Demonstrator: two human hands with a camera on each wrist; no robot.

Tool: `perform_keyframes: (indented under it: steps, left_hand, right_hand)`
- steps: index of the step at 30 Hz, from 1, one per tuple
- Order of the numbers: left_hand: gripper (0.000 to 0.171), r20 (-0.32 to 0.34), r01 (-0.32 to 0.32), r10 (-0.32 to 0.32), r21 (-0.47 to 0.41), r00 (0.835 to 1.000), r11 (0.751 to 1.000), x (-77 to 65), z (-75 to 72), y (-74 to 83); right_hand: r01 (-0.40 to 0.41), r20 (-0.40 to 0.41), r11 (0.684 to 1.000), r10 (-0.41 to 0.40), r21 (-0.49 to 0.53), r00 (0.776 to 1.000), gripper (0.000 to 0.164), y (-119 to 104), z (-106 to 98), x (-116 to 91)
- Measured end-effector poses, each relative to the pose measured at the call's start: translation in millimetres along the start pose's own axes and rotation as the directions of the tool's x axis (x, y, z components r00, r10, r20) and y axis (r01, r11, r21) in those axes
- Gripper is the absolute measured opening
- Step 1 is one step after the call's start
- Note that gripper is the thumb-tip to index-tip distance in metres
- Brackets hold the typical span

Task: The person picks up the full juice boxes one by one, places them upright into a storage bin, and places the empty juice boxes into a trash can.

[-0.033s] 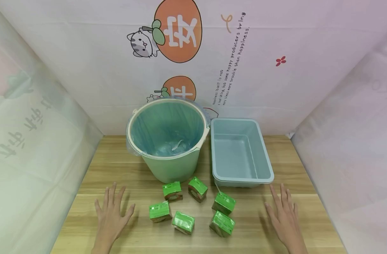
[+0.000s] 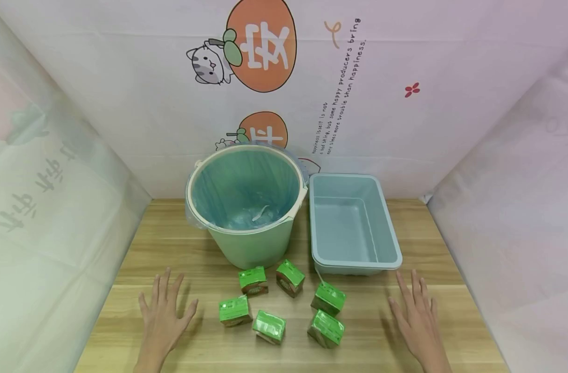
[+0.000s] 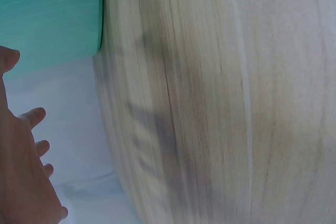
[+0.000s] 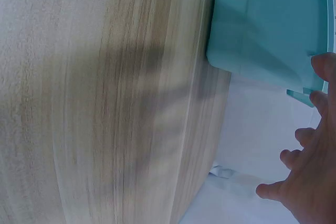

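- Two sets of spread fingers, left grip (image 2: 161, 316) and right grip (image 2: 418, 316), fingers apart and clamped on nothing.
- Backs up, thumbs turned inward toward each other, reaching in from the near side; shadows (image 4: 163, 95) set off from the fingers in both wrist views, so probably hovering above the desk (image 2: 209, 357) rather than resting.
- Between the grips, six green-topped cartons (image 2: 269, 326), standing apart or close together, likely spread for easy reach from either side.
- Just inward of the left grip, one left-hand carton (image 2: 234, 310); inward of the right grip, two more, the farther with a thin straw (image 2: 319, 276) sticking out.
- Just beyond the right fingertips, a blue-grey tub (image 2: 349, 217), mouth up.
- Ahead and inward of the left grip, past the cartons, a pale green bucket (image 2: 251, 251); liner (image 2: 232, 197) folded over its rim, presumably to stay put.
- Farthest from both grips, printed cloth (image 2: 451, 129).
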State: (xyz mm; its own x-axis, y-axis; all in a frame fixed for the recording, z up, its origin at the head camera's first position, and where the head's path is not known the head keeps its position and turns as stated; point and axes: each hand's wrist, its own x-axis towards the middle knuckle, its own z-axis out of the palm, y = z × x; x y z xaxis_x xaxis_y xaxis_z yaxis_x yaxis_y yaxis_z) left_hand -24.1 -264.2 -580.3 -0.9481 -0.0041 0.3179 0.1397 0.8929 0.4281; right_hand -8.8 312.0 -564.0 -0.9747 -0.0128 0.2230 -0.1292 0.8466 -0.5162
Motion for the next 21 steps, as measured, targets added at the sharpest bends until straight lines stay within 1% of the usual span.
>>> perform_keyframes:
  steps: [6,12,18,21]
  left_hand:
    - [0.073,0.011,0.000,0.000,0.000,1.000,1.000,1.0,-2.3,1.1]
    - [0.074,0.014,-0.013,0.013,-0.020,1.000,1.000,-1.9,-2.8,4.6]
    - [0.073,0.002,-0.055,0.056,-0.110,0.998,0.992,-2.4,-1.4,13.9]
    - [0.072,-0.004,-0.062,0.062,-0.155,0.998,0.986,-1.6,0.3,18.7]
  right_hand:
    - [-0.002,-0.003,1.000,0.002,0.004,1.000,0.068,-0.2,0.6,0.2]
    - [0.022,-0.006,1.000,-0.022,0.001,1.000,0.068,-3.2,-6.0,2.6]
    - [0.049,-0.021,0.999,-0.049,0.003,0.999,0.067,-10.2,-19.1,18.1]
    - [0.071,-0.032,0.997,-0.071,0.005,0.997,0.067,-14.6,-26.2,29.0]
